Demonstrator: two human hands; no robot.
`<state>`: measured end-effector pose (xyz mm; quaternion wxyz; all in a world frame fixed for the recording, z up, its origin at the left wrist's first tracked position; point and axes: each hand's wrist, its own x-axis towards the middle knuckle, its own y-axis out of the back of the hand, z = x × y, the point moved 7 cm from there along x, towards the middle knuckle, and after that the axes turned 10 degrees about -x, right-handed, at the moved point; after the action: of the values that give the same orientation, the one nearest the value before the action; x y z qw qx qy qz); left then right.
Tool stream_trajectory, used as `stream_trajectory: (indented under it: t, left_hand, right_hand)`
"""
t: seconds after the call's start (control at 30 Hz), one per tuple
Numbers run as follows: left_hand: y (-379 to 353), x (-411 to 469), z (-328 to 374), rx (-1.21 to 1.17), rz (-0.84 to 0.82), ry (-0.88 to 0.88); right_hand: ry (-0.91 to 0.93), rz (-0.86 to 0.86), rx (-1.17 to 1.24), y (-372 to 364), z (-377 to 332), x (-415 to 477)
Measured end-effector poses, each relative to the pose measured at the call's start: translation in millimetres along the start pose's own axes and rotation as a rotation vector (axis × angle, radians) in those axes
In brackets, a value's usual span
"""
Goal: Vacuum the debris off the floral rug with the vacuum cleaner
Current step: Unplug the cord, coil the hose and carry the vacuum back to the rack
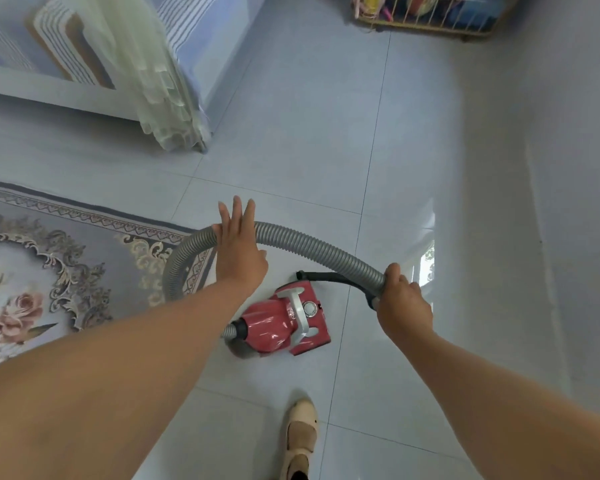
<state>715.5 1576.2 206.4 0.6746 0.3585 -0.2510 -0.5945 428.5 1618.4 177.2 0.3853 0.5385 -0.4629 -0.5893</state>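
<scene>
A small red canister vacuum cleaner (284,320) lies on the pale floor tiles just right of the floral rug (66,271). Its grey ribbed hose (309,245) arcs up from the canister's front, over the rug's corner and across to the right. My right hand (402,303) is closed around the hose's far end, where a black curved handle tube (329,277) joins it. My left hand (239,247) rests flat over the top of the hose arc, fingers straight and spread, not gripping. No debris is discernible on the rug.
A bed with striped bedding (84,53) and a hanging pale net curtain (153,84) stands at the upper left. A wire basket of coloured items (426,15) sits at the top right. My foot in a beige shoe (302,438) is below the vacuum.
</scene>
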Motion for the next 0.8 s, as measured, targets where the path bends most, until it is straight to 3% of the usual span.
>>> stream_trajectory:
  t: [0.33,0.57,0.7,0.8]
  left_hand:
    - [-17,-67,39,-0.076,-0.027,0.014]
    - [-46,-108,80,-0.199,0.082,-0.077]
    - [-75,-157,79,-0.309,0.122,0.071]
    - [-111,-189,49,-0.328,-0.102,0.328]
  right_hand:
    - [0.005,-0.023,-0.156,25,48,-76]
    - [-0.05,-0.166,-0.048,26,87,-88]
    - [-0.04,-0.227,0.064,7,84,-102]
    - [-0.03,-0.242,0.194,-4,73,-112]
